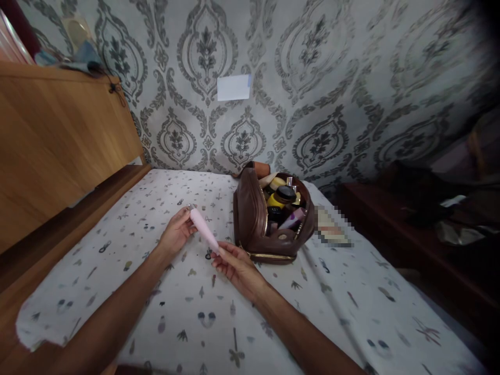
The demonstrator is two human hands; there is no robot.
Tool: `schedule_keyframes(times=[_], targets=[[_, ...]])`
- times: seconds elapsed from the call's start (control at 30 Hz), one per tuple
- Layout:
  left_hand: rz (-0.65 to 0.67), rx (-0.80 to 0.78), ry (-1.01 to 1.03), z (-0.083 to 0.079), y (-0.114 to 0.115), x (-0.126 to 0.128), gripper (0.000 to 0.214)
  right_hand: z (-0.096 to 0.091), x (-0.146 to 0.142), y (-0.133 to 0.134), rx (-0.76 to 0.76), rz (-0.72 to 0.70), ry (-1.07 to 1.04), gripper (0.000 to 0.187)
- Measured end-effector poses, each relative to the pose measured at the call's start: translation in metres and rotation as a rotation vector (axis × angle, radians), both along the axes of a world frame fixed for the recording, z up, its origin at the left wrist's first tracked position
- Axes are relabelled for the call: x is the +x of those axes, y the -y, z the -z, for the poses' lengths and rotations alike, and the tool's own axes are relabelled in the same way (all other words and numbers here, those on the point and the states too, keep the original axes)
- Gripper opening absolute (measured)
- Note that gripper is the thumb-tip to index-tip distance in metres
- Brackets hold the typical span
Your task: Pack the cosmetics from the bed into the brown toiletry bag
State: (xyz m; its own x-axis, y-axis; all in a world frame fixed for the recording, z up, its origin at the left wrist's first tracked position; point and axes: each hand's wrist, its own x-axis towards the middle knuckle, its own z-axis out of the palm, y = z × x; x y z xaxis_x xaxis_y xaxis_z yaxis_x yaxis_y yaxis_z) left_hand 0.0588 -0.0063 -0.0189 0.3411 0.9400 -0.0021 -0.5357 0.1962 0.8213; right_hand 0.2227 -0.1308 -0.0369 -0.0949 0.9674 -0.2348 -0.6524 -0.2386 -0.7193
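Observation:
A pale pink squeeze tube (203,229) is held slantwise between both hands, over the patterned sheet. My left hand (177,229) pinches its upper end, where a clear or silvery cap shows at the fingertips. The lower end is gripped by my right hand (238,268), thumb on top. Just right of the tube stands a brown leather bag (250,219) with its zip undone. Inside it are a yellow jar with a black lid (283,196), a purple-and-white tube (294,217) and several other small containers, partly hidden.
White printed sheet (156,312) covers the surface beneath. A wooden cabinet (66,140) borders the left, patterned wallpaper the back. Right of the bag lies a flat, pixelated item (332,227). Dark furniture (422,234) with clutter stands at the far right.

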Motion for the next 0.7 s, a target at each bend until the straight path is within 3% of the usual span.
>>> schedule_keyframes(times=[0.33,0.7], targets=[[0.045,0.019,-0.024,0.0000,0.0007,-0.0003,0.037,-0.0007,-0.0010,-0.0002,0.004,0.030,0.050,0.048],[0.073,0.028,-0.036,0.0010,0.0010,-0.0008,0.040,-0.0047,-0.0027,-0.0001,-0.016,0.013,0.105,0.057]])
